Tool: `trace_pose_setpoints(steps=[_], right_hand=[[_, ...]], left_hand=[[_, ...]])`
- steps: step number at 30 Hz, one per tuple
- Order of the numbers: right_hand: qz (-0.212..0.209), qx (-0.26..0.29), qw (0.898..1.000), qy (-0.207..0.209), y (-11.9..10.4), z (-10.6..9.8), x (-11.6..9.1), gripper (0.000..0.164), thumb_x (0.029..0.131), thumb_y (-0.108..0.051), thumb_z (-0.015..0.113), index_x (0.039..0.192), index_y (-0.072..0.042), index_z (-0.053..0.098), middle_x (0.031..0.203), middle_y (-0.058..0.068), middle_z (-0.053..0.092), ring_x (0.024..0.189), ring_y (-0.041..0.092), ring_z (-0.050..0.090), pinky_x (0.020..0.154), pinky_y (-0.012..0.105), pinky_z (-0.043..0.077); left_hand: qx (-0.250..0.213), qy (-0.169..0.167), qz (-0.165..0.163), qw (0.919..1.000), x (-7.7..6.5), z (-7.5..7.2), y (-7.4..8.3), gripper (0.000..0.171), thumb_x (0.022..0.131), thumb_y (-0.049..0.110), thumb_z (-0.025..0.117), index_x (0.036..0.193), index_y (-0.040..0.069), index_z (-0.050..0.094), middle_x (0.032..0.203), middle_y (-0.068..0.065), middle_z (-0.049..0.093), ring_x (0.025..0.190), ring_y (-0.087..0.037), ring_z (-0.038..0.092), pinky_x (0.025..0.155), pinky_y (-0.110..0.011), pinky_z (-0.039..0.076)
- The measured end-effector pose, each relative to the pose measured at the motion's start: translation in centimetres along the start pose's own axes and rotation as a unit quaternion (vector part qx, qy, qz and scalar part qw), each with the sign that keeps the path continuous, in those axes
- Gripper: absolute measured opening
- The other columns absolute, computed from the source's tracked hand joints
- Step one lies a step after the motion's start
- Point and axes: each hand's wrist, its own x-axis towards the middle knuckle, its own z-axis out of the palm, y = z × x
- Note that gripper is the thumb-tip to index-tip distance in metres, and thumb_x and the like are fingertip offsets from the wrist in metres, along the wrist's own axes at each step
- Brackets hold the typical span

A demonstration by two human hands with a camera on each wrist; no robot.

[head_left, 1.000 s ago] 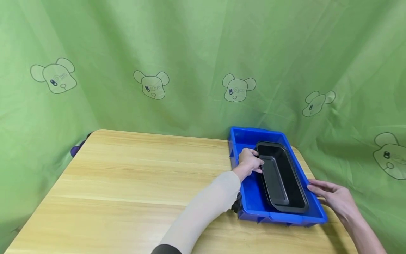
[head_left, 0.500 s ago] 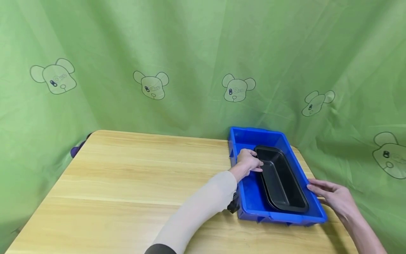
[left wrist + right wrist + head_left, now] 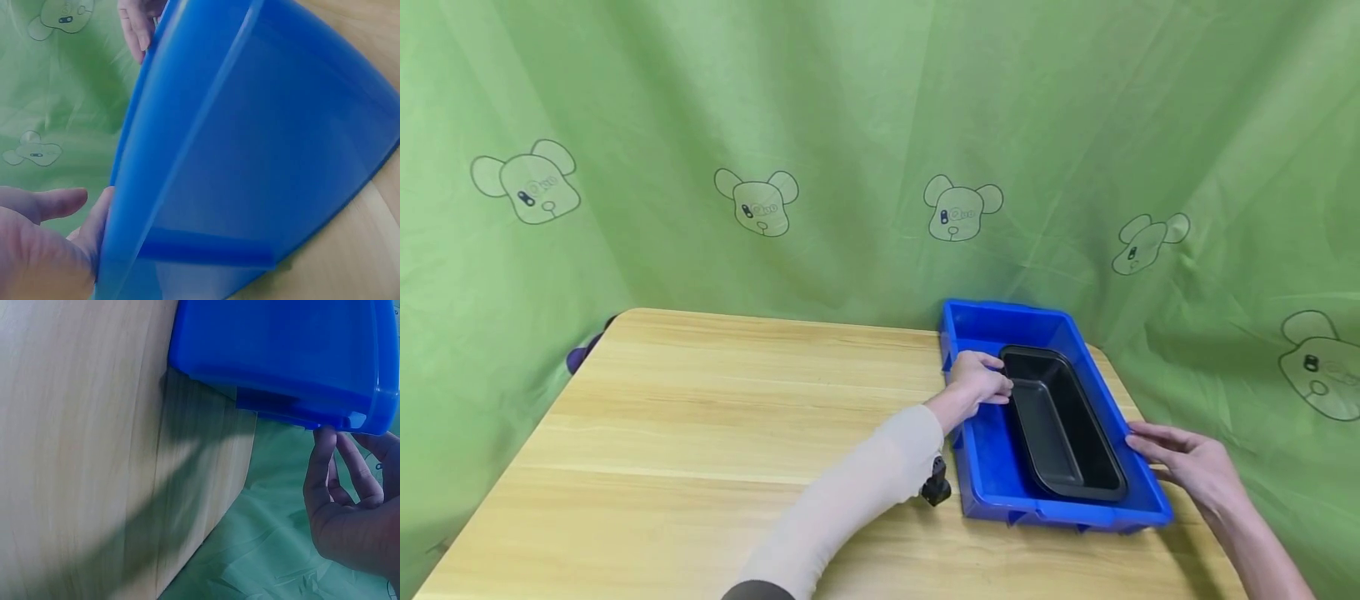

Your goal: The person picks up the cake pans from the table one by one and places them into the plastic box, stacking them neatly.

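A black loaf pan point(image 3: 1060, 433) lies lengthwise inside a blue plastic bin point(image 3: 988, 492), toward its right wall. My left hand point(image 3: 976, 379) reaches over the bin's left wall, fingers extended and their tips right at the pan's left rim. In the left wrist view the thumb of that hand point(image 3: 44, 244) stands apart while the fingers pass behind the bin's edge, where their tips are hidden. On the opposite side, my right hand point(image 3: 1195, 467) holds the bin's right rim between thumb and fingers. Bent fingers of the right hand point(image 3: 350, 494) meet the rim's underside.
The bin stands at the right end of a light wooden table point(image 3: 737, 400). A green curtain point(image 3: 850, 108) with printed bear heads hangs behind and along the sides. A small black device point(image 3: 936, 483) sits by my left sleeve, and something purple point(image 3: 577, 358) shows beyond the far-left corner.
The loaf pan has settled lower in the bin and lies flatter. My left hand has drawn slightly left, easing off its rim. My right hand keeps its place on the bin.
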Motion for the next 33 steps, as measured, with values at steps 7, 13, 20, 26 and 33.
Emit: trace_pose_setpoints(steps=[7,13,20,26,33], right_hand=[[-0.019,0.056,0.998,-0.002,-0.3,0.1,-0.3,0.020,0.099,-0.020,0.076,0.117,-0.026,0.081,0.101,-0.028,0.078,0.086,0.000,0.076,0.074,0.022,0.068],[-0.033,0.099,0.995,0.004,-1.1,0.1,-0.7,0.020,0.098,-0.015,0.076,0.110,-0.030,0.081,0.102,-0.023,0.080,0.087,0.002,0.077,0.075,0.022,0.067],[-0.095,-0.076,0.988,0.099,-3.2,2.3,-1.8,0.028,0.096,-0.027,0.080,0.118,-0.010,0.080,0.089,-0.038,0.071,0.075,-0.003,0.073,0.063,0.018,0.063],[-0.138,-0.115,0.976,0.120,-5.3,4.4,-2.2,0.032,0.096,-0.027,0.080,0.119,-0.004,0.079,0.084,-0.031,0.073,0.067,0.001,0.071,0.054,0.020,0.056],[-0.175,-0.133,0.969,0.109,-7.6,7.8,-2.7,0.033,0.096,-0.030,0.080,0.119,-0.006,0.079,0.087,-0.028,0.073,0.072,-0.004,0.064,0.052,0.019,0.051]], left_hand=[[0.008,-0.054,0.005,0.9985,-0.3,-2.4,0.5,0.037,0.090,-0.014,0.072,0.126,-0.009,0.069,0.103,-0.030,0.079,0.106,-0.047,0.076,0.084,-0.044,0.070],[0.043,-0.090,0.009,0.9950,-0.5,-4.8,0.8,0.034,0.093,-0.004,0.074,0.127,-0.003,0.070,0.110,-0.025,0.079,0.102,-0.039,0.079,0.083,-0.038,0.071],[0.074,-0.132,0.024,0.9882,-0.9,-7.8,1.3,0.032,0.096,0.002,0.074,0.128,0.001,0.070,0.110,-0.022,0.080,0.104,-0.036,0.080,0.089,-0.038,0.070],[0.075,-0.142,0.053,0.9856,-1.7,-10.6,1.8,0.037,0.095,0.001,0.074,0.132,-0.001,0.069,0.118,-0.027,0.077,0.104,-0.037,0.079,0.096,-0.045,0.068],[0.119,-0.146,0.099,0.9771,-3.4,-14.5,2.3,0.037,0.098,0.005,0.072,0.135,0.000,0.067,0.125,-0.026,0.075,0.107,-0.034,0.078,0.095,-0.040,0.068]])
